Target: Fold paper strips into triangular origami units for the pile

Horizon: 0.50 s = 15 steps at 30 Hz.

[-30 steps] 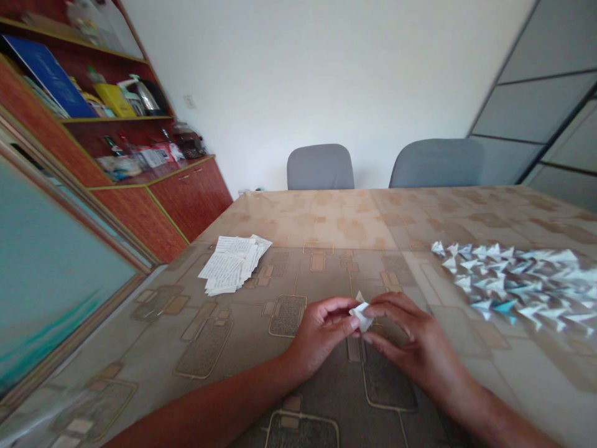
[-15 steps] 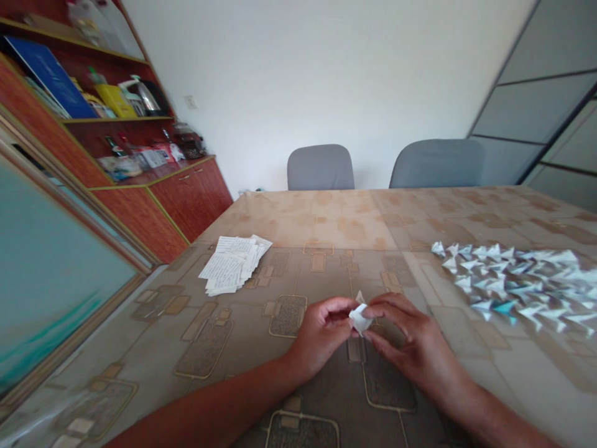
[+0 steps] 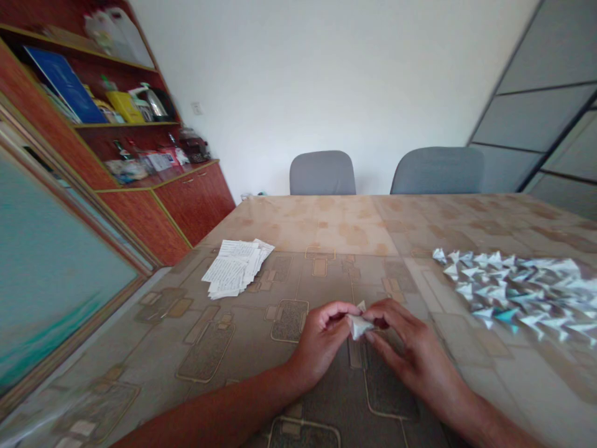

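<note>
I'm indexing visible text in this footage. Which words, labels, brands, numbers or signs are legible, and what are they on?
No text can be read.
Paper sheets: lines of text, too small and blurred.
Folded paper: no legible print.
Folded pieces at right: too small and blurred.
Packages at left: any labels too blurred.

Bare forearms, each grip bare

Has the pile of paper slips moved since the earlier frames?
No; judged against the tabletop's printed rectangles, the paper pile lies in the same spot.

Folded paper — in both hands.
</note>
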Tool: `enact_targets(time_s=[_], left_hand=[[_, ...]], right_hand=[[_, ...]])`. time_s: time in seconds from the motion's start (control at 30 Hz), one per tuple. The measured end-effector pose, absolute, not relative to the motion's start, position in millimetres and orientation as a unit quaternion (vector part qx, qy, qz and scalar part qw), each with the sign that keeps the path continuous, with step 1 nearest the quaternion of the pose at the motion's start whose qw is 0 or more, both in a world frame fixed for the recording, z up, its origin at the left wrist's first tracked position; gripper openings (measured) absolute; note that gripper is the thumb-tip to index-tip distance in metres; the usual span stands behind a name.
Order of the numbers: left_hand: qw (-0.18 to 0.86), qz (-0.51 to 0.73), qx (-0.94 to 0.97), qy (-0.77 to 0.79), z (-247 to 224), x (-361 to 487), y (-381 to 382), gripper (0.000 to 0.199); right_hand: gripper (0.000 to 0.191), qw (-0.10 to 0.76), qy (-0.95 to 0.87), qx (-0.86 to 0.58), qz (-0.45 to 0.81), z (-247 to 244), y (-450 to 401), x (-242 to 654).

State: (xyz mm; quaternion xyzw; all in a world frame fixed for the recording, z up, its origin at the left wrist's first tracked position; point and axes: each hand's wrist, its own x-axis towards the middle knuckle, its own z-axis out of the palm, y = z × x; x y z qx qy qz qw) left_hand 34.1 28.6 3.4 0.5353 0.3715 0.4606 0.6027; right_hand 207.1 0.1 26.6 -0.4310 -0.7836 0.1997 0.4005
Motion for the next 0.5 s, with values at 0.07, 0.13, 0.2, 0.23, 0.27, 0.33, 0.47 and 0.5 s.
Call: enact_targets(time_s=[0.07,0.13,0.2,0.23,0.27,0.33,0.47,0.5], left_hand=[[0.598,0.462,0.537,0.375,3.2,33.8,28.6,0.015],[0.594,0.466,0.536,0.377,2.9,34.0,28.7,0.016],[0.596,0.468,0.532,0.377,2.1,34.9,29.0,0.015],[0.598,0.468,0.53,0.377,1.4,35.5,29.3,0.014],[0.601,0.466,0.528,0.377,0.7,36.1,29.7,0.012],[0.605,0.463,0.527,0.377,-0.8,37.2,30.4,0.011],[0.595,0.456,0.539,0.383,-1.3,37.0,30.7,0.011],[0.59,0.457,0.544,0.384,-0.7,36.6,30.5,0.01]], right_hand=[[0.017,0.407,-0.783,-0.426,0.197,25.7,1.2,207.5],[0.016,0.412,-0.782,-0.425,0.193,25.0,2.6,208.1],[0.014,0.413,-0.784,-0.423,0.188,24.8,4.0,208.7],[0.013,0.412,-0.786,-0.422,0.186,25.0,4.5,209.0],[0.012,0.411,-0.787,-0.42,0.184,25.3,4.9,209.3],[0.012,0.409,-0.791,-0.418,0.183,26.4,5.1,209.6],[0.011,0.41,-0.792,-0.415,0.179,27.9,4.3,209.1],[0.011,0.411,-0.792,-0.413,0.179,27.5,4.2,208.8]])
